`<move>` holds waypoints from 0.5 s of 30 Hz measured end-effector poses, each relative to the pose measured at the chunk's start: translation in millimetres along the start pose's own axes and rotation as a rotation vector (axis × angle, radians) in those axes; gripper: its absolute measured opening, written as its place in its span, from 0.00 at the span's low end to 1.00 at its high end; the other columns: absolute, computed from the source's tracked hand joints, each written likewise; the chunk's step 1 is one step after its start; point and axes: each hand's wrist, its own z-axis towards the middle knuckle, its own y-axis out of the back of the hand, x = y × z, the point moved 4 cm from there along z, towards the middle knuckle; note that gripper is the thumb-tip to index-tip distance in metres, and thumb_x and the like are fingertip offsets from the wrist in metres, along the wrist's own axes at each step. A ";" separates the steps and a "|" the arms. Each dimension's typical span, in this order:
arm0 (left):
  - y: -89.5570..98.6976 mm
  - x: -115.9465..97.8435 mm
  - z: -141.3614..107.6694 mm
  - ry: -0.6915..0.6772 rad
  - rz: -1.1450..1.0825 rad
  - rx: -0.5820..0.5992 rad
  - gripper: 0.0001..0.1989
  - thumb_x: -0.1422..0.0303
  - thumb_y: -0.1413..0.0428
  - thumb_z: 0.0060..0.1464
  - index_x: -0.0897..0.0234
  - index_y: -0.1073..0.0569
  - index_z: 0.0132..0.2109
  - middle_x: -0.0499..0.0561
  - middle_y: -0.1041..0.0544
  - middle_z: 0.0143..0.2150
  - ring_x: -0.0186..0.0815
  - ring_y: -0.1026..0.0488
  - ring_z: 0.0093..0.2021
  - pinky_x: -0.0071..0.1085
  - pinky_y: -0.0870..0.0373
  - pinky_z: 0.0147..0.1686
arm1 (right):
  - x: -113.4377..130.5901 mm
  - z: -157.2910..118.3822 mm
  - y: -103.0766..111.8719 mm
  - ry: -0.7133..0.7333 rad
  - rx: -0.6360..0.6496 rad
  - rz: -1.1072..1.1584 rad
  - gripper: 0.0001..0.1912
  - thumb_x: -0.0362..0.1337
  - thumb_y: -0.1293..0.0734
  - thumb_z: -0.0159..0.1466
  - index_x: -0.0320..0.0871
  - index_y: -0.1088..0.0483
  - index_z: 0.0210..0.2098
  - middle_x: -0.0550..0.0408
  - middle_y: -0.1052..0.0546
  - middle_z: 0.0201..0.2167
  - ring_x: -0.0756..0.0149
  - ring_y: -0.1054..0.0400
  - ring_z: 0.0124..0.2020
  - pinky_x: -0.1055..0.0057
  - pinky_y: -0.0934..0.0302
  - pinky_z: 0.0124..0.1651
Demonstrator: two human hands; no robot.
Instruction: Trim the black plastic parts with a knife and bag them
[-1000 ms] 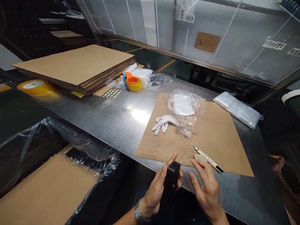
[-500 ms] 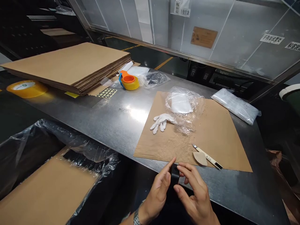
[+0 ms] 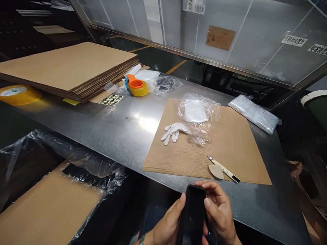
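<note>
A black, hollow, box-like plastic part [image 3: 192,214] is held upright between both hands at the table's front edge, its long open face turned toward me. My left hand [image 3: 168,223] grips its left side, thumb along the edge. On the right side, my right hand [image 3: 219,209] is closed around the top corner and edge. Just beyond the hands, on a cardboard sheet [image 3: 240,146], lie a craft knife [image 3: 227,172] marked A26 and a small beige wedge-shaped piece [image 3: 216,171]. A white glove [image 3: 174,132] rests farther back.
Crumpled clear plastic bags [image 3: 198,110] lie on the cardboard. A wrapped pack [image 3: 255,114] sits at the right. Toward the left are a tape dispenser [image 3: 138,88], a sticker sheet [image 3: 111,100], a cardboard stack [image 3: 68,66] and a tape roll [image 3: 20,95]. A plastic-lined bin [image 3: 38,136] stands lower left.
The black part has turned from showing its narrow end to showing its long hollow face. Both hands have shifted their grip around it, and the view has moved slightly.
</note>
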 end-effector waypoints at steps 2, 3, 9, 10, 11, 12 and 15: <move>-0.1 9.5 2.1 0.072 0.012 0.016 0.43 0.41 0.68 0.52 0.74 0.25 0.24 0.56 0.31 0.17 0.31 0.36 0.17 0.25 0.45 0.19 | 0.0 -0.5 1.4 -0.029 -0.023 -0.012 0.10 0.44 0.35 0.59 0.48 0.32 0.39 0.49 0.28 0.41 0.60 0.32 0.43 0.63 0.36 0.44; 0.9 11.6 3.1 0.073 0.023 0.014 0.44 0.39 0.70 0.50 0.74 0.26 0.21 0.55 0.33 0.15 0.29 0.39 0.16 0.25 0.48 0.17 | 0.6 0.0 2.3 -0.042 -0.025 -0.023 0.09 0.44 0.34 0.59 0.48 0.31 0.38 0.50 0.29 0.39 0.61 0.34 0.42 0.64 0.37 0.44; 3.0 7.9 0.0 0.056 0.134 -0.015 0.42 0.41 0.69 0.52 0.70 0.29 0.16 0.51 0.38 0.12 0.28 0.44 0.14 0.26 0.56 0.15 | 6.1 8.9 4.4 -0.102 0.145 -0.077 0.12 0.46 0.33 0.57 0.49 0.30 0.38 0.58 0.38 0.30 0.70 0.42 0.32 0.74 0.44 0.35; 1.9 6.1 -1.5 0.055 0.144 -0.010 0.41 0.41 0.68 0.52 0.70 0.30 0.16 0.50 0.39 0.12 0.27 0.46 0.13 0.26 0.57 0.15 | 6.9 10.1 4.1 -0.117 0.184 -0.068 0.12 0.46 0.32 0.57 0.50 0.30 0.38 0.58 0.39 0.30 0.70 0.43 0.31 0.74 0.45 0.35; 0.8 4.4 -3.0 0.055 0.146 -0.010 0.41 0.41 0.68 0.52 0.70 0.30 0.16 0.49 0.40 0.11 0.27 0.47 0.12 0.26 0.58 0.15 | 7.7 11.1 4.1 -0.129 0.216 -0.060 0.12 0.46 0.32 0.56 0.50 0.30 0.38 0.58 0.39 0.31 0.70 0.43 0.32 0.74 0.45 0.35; 0.0 2.8 -4.3 0.054 0.147 -0.015 0.41 0.41 0.68 0.52 0.70 0.29 0.17 0.49 0.40 0.11 0.26 0.48 0.12 0.26 0.58 0.15 | 8.5 11.8 4.3 -0.140 0.241 -0.054 0.12 0.46 0.32 0.56 0.50 0.30 0.38 0.58 0.39 0.31 0.70 0.44 0.32 0.74 0.46 0.35; -2.3 0.4 -7.7 0.071 0.158 -0.017 0.40 0.40 0.66 0.51 0.70 0.29 0.17 0.49 0.39 0.12 0.26 0.48 0.12 0.26 0.58 0.15 | 10.5 12.5 5.7 -0.155 0.277 -0.053 0.11 0.46 0.31 0.56 0.50 0.29 0.37 0.58 0.39 0.31 0.69 0.44 0.31 0.73 0.48 0.33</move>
